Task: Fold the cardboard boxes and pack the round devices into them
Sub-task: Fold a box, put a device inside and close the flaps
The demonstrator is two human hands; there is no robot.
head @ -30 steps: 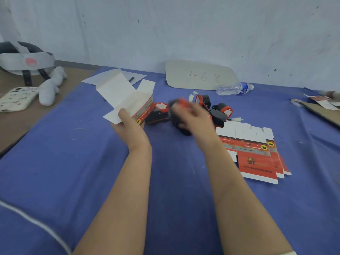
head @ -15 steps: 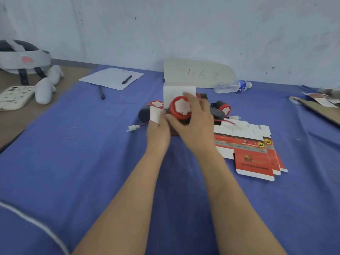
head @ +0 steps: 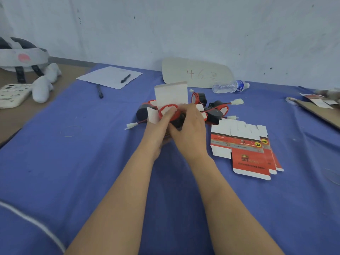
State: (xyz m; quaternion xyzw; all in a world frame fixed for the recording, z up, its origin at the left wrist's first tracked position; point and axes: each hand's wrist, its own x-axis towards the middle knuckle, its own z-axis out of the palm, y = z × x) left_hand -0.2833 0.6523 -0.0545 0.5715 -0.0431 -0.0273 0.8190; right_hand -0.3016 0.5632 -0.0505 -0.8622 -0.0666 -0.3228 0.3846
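Just left of the stack of flat red-and-white cardboard box blanks, the half-folded red-and-white cardboard box is gripped from below by the left hand. Its fingers are curled round the carton, though how far they close underneath cannot be told. The right hand is curled closely round the black round device with the red-rimmed white face, which is held at the box mouth and seems partly entered. Insertion is judged to be the step in hand. It is done well if the device is kept square to the opening, any trailing wire is tucked in first, and the side flaps are kept clear. The tall white lid flap is seen standing open behind. Beyond the stack's far edge, more black-and-red round devices are seen lying loose.
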